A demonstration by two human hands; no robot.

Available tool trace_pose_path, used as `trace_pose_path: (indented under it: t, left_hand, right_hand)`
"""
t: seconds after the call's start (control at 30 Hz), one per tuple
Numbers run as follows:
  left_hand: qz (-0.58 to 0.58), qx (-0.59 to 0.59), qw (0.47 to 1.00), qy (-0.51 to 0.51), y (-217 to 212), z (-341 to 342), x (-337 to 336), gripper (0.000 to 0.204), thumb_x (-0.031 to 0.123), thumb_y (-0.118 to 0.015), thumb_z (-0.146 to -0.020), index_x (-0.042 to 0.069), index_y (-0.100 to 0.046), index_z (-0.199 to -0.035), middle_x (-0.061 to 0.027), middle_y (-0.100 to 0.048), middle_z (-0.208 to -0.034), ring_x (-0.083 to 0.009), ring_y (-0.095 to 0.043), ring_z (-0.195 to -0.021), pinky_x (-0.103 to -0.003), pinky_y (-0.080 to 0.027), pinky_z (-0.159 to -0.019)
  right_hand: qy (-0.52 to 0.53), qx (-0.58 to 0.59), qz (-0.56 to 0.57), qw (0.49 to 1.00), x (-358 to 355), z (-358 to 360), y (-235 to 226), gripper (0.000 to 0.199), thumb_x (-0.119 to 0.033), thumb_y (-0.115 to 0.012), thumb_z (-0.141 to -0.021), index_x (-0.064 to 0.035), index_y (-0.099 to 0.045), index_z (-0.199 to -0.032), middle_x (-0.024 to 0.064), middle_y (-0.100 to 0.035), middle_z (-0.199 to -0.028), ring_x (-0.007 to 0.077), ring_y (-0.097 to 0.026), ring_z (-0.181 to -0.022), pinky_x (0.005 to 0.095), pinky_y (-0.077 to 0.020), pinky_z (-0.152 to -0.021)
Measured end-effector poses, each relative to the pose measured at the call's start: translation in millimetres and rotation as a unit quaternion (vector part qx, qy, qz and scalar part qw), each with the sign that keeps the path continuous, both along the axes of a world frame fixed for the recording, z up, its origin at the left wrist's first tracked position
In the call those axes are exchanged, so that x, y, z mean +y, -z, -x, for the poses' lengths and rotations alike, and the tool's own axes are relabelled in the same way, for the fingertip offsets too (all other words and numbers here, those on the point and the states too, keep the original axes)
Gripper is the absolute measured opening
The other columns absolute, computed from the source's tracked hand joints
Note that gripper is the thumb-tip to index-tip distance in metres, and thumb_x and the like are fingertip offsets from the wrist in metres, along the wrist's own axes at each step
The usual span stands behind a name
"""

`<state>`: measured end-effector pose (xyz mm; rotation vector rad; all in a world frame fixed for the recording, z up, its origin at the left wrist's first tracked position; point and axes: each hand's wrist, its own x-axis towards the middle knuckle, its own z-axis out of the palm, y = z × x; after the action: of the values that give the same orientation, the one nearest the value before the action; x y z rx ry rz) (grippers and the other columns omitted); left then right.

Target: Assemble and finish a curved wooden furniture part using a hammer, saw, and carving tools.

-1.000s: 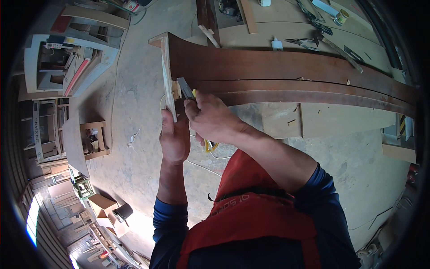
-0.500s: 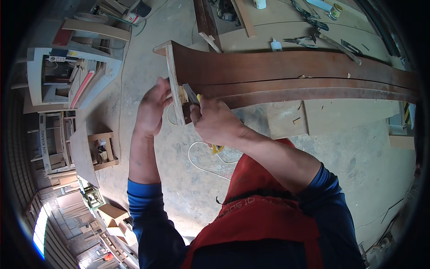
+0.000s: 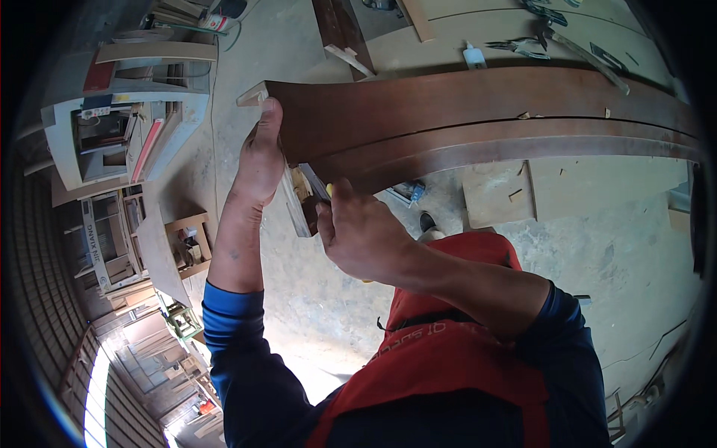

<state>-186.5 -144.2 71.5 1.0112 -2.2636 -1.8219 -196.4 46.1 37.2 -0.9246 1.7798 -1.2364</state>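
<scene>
A long curved dark-brown wooden piece runs from the middle to the right edge. My left hand grips its left end, thumb up along the end face, against a pale wooden strip fixed there. Just below and to the right, my right hand is closed around a small tool with a grey blade and a yellow part, its tip pressed at the end of the brown piece. The tool's handle is hidden in my fist.
A workbench behind the brown piece carries pliers, a small white bottle and other tools. Wooden shelf units and a small crate stand at the left. Board offcuts lie on the dusty concrete floor.
My left hand has slid up the end of the brown piece, and my right hand has dropped lower beside it. The view has shifted so the piece sits further right.
</scene>
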Motion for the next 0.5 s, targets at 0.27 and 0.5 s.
trace_pose_path:
  t: [0.27,0.5]
  left_hand:
    - [0.012,0.001,0.999,-0.042,5,-2,0,0.08,0.054,-0.044,-0.11,-0.006,-0.029,-0.16,-0.0161,-0.041,-0.162,-0.022,-0.043,-0.147,-0.035,-0.034,-0.122]
    - [0.017,0.015,0.999,-0.033,18,-1,-13,0.072,0.053,-0.043,-0.111,-0.005,-0.042,-0.153,-0.0154,-0.054,-0.151,-0.0223,-0.056,-0.136,-0.036,-0.042,-0.116]
  right_hand:
    - [0.04,0.009,-0.019,0.999,0,-12,-1,0.031,-0.021,-0.048,-0.106,0.0101,-0.048,-0.104,0.0237,-0.065,-0.07,0.0392,-0.071,-0.065,0.0458,-0.0589,-0.061]
    - [0.067,0.045,-0.018,0.997,13,-35,2,0.029,-0.02,-0.049,-0.105,0.0097,-0.049,-0.104,0.0218,-0.065,-0.069,0.0375,-0.072,-0.066,0.0446,-0.059,-0.061]
